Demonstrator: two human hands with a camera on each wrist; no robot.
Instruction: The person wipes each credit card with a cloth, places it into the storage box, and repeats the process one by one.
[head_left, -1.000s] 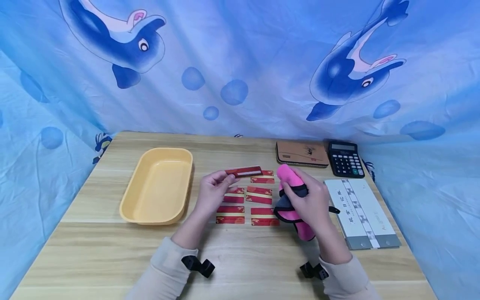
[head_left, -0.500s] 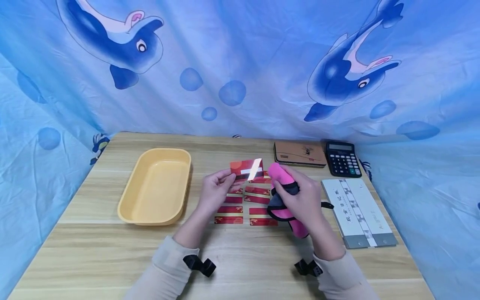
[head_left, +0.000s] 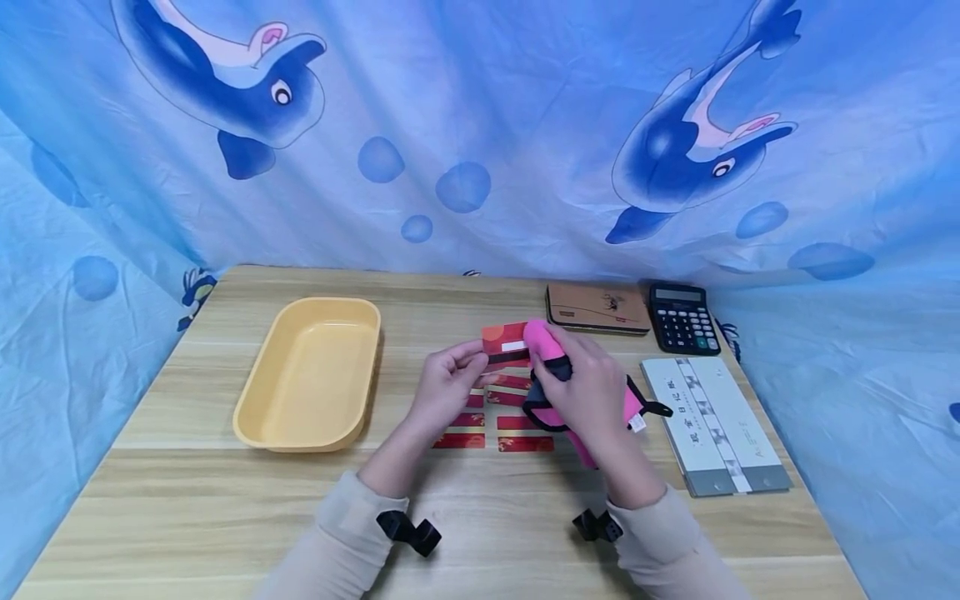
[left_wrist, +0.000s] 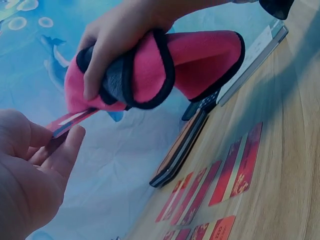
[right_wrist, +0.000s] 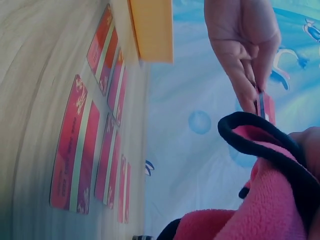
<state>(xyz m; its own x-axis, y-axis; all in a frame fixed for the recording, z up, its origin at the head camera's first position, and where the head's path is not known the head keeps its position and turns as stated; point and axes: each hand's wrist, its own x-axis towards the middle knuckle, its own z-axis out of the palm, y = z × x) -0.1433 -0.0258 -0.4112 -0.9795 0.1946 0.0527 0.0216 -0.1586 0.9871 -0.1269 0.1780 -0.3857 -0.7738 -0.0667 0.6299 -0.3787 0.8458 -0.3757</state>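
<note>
My left hand [head_left: 444, 387] pinches a red bank-style card [head_left: 501, 340] by its left end, above the table. A white strip and a dark stripe show on the card's face. My right hand [head_left: 587, 385] grips a bunched pink and grey cleaning cloth [head_left: 539, 335] with black edging, a black loop and a white tag. One pink end of the cloth covers the card's right end, as the left wrist view also shows with the card [left_wrist: 70, 121] meeting the cloth [left_wrist: 150, 75]. Below the hands lie several red and gold cards [head_left: 525, 422] in rows, partly hidden.
An empty yellow plastic tray [head_left: 247, 417] stands on the left of the wooden table [head_left: 187, 500]. At the back right are a brown wallet-like notebook [head_left: 597, 308] and a black calculator [head_left: 683, 318]. A grey-white account book [head_left: 712, 425] lies near the right edge.
My left hand has tilted the card so its face shows and moved it slightly right. My right hand has brought the cloth left, onto the card's right end.
</note>
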